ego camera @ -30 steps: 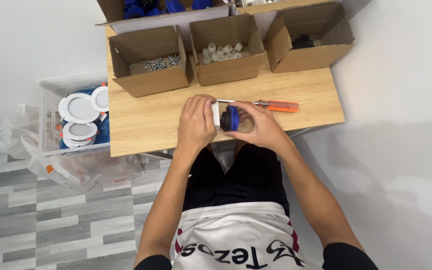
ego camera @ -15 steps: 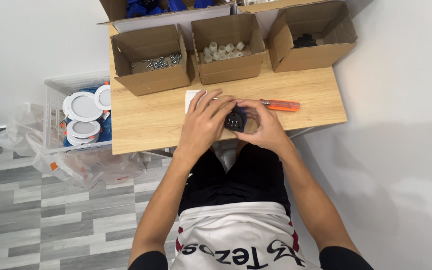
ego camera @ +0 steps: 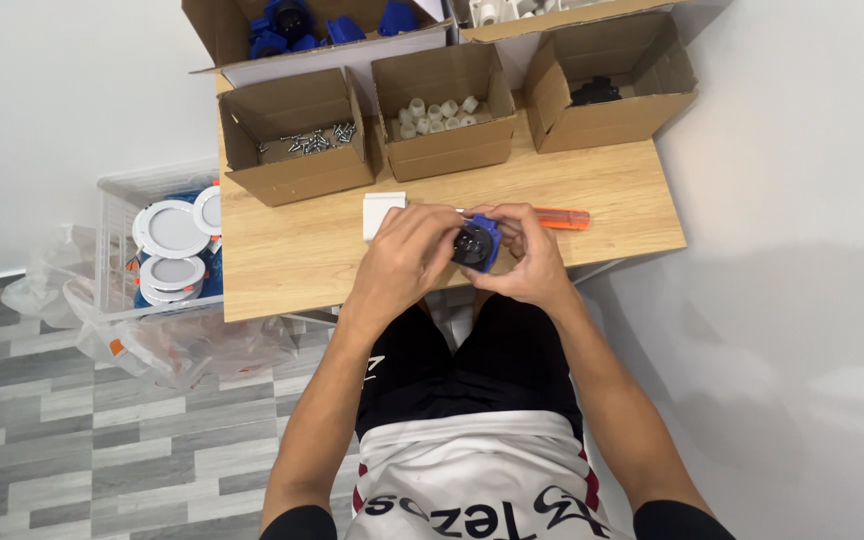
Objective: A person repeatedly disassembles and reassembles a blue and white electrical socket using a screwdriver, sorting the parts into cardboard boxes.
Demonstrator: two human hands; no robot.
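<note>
Both hands meet over the near edge of a wooden table (ego camera: 282, 260). My left hand (ego camera: 402, 258) and my right hand (ego camera: 526, 256) together grip a small blue and black round part (ego camera: 475, 243), its dark face turned up. A white square piece (ego camera: 380, 213) lies on the table just beyond my left hand. An orange-handled screwdriver (ego camera: 558, 218) lies beyond my right hand, its shaft partly hidden by my fingers.
Three open cardboard boxes stand at the back of the table: screws (ego camera: 304, 142), small white parts (ego camera: 436, 112), a black part (ego camera: 596, 92). Behind them a box holds blue parts (ego camera: 292, 22). A clear bin with round white lamps (ego camera: 168, 250) sits on the floor at left.
The blue and black part has been turned, so its dark round face now points up. The hands stay in the same spot over the table's edge.
</note>
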